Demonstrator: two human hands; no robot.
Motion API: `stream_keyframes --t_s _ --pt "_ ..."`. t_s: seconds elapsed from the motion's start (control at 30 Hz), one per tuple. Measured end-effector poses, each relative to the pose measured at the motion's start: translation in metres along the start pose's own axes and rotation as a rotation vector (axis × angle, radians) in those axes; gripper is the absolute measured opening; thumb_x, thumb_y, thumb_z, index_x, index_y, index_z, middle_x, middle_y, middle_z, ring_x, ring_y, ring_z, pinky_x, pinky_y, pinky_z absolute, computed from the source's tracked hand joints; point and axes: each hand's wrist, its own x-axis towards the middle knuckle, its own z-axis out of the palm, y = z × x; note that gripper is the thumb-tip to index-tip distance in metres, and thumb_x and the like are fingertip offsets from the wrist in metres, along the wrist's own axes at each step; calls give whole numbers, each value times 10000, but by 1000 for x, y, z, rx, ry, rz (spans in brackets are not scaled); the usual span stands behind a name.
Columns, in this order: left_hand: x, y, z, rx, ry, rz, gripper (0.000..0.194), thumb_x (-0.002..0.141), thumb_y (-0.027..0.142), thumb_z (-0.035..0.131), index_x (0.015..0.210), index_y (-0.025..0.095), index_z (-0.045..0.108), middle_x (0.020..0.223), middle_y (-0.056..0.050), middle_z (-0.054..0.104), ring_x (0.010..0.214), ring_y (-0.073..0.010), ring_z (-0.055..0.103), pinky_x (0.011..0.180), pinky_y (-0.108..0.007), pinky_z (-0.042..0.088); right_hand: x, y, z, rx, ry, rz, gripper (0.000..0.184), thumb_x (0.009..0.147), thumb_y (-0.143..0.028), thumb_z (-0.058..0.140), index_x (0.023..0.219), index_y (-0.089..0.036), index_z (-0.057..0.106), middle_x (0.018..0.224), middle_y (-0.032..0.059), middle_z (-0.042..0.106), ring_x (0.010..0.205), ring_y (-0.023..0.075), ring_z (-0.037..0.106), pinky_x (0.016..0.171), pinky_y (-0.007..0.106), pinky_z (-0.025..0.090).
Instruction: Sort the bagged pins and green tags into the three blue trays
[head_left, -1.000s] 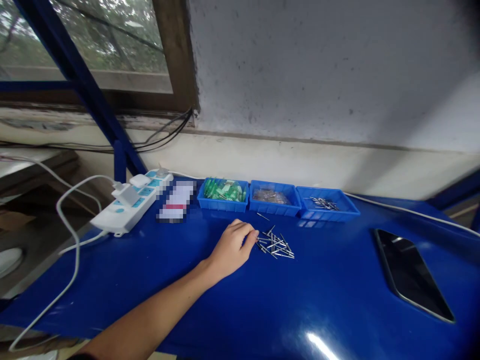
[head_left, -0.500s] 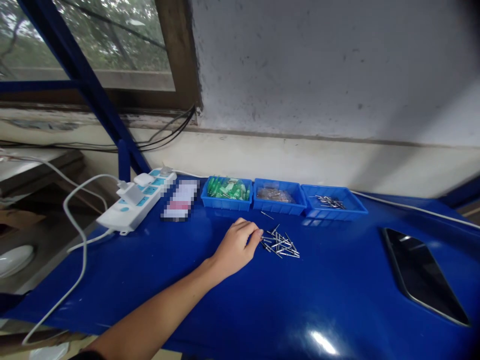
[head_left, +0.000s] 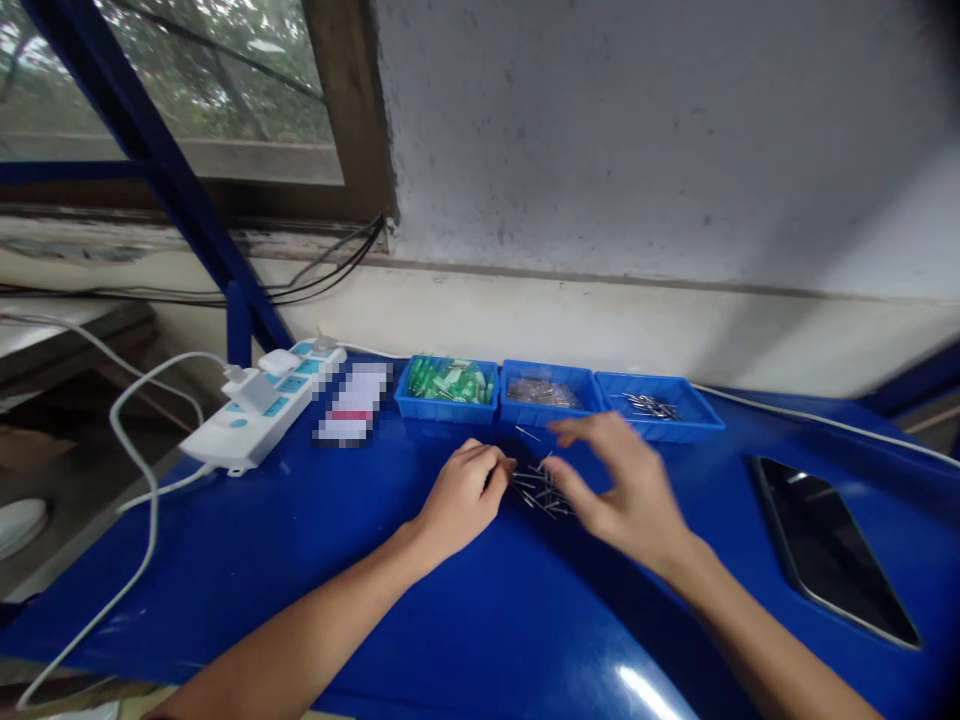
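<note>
Right fingers are spread, left fingers' grasp unclear; green packets, silver pins are held in far-edge blue plastic bins.

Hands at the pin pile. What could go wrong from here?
1. The open right hand is right at the loosely overlapping metal pins; a brush could scatter them.
2. The lone pin in front of the middle blue tray might get knocked aside or overlooked.
3. The left hand is close to the same pile, so the hands might bump.
</note>
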Motion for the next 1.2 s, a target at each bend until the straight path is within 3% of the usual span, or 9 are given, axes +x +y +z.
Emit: stream_keyframes --t_s 0.1,0.27,0.43,0.7,0.8,0.87,0.97,1.07,1.2 --pt "0 -1 0 5 5 -6 333 939 265 363 651 183 508 662 -8 579 716 -160 515 662 -281 398 -3 -2 12 11 -80 -10 139 856 -242 543 952 -171 612 838 59 640 783 186 551 700 344 451" --pt "-2 0 0 -62 -23 -13 326 943 271 359 676 185 524 681 -5 601 715 -154 537 688 -279 410 -10 2 22 52 -143 -22 124 887 -203 478 860 -170 594 782 62 619 719 171 503 642 318 397" --pt "-4 5 -1 -168 45 34 85 885 248 491 896 187 550 830 -15 612 802 -146 554 748 -264 424 -18 9 23 119 -135 49 122 904 -188 437 852 -169 546 739 51 566 683 164 470 630 309 379" --pt "-1 3 -2 -124 2 47 229 911 240 454 705 172 528 683 9 566 685 -128 503 697 -272 387 -18 1 20 121 -167 44 92 894 -197 466 884 -170 553 766 53 573 701 169 470 632 306 378" --pt "0 1 -1 -78 -49 29 188 893 286 501 750 181 563 704 11 587 709 -141 516 718 -301 381 -16 9 7 59 -101 -22 104 879 -160 468 883 -166 572 748 53 576 683 164 476 621 298 382" --pt "-1 -2 1 -8 -80 16 97 862 293 556 859 207 600 780 5 613 792 -168 529 749 -331 372 -16 28 -8 -40 24 -24 85 861 -163 494 859 -164 579 741 55 579 692 167 495 647 301 397" --pt "-2 -7 3 115 -114 13 157 839 234 588 992 261 609 948 -11 604 945 -205 502 793 -370 355 -18 70 -32 -352 281 217 156 857 -287 525 899 -162 607 734 62 584 692 192 502 687 332 407" --pt "-4 -10 5 179 -118 16 110 834 198 589 913 263 629 1033 -19 568 1026 -223 459 821 -395 338 -21 97 -43 -509 276 370 375 836 -443 518 1048 -142 591 782 91 601 741 245 516 739 396 408" --pt "-3 -8 5 175 -127 -12 104 874 188 524 803 213 596 980 -27 584 1026 -227 450 809 -397 336 -21 73 -26 -326 191 319 294 857 -386 503 1030 -167 594 796 70 596 767 225 526 740 368 425"
